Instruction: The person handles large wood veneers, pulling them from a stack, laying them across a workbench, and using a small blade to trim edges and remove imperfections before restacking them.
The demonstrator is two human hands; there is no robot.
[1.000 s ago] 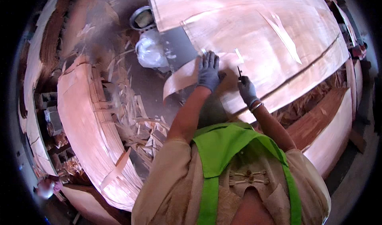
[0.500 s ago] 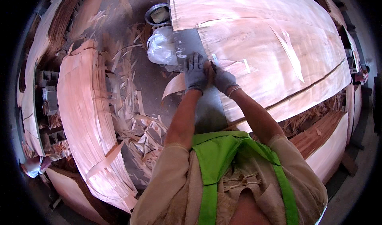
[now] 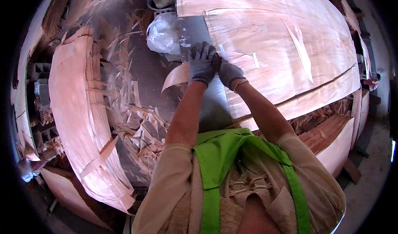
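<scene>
My left hand (image 3: 202,62), in a grey glove, lies with its fingers stretched forward at the left edge of the big sheet of wood veneer (image 3: 265,39). A curved strip of veneer (image 3: 175,77) sticks out to the left from beneath it. Right beside it, my gloved right hand (image 3: 229,72) is closed round a short dark tool (image 3: 217,61), whose working end I cannot make out. Under both hands runs a smooth grey metal surface (image 3: 215,103). Two small pale tape pieces (image 3: 255,60) stick to the veneer near my right hand.
A clear plastic bag (image 3: 163,34) and a metal bowl with a lump in it (image 3: 162,0) stand ahead to the left. Veneer scraps (image 3: 143,130) litter the floor beside a tall veneer stack (image 3: 76,109). A loose sliver (image 3: 304,58) lies on the sheet.
My right hand has drawn in and slightly up against my left hand, with the dark tool now between them. The whole view has shifted a little.
</scene>
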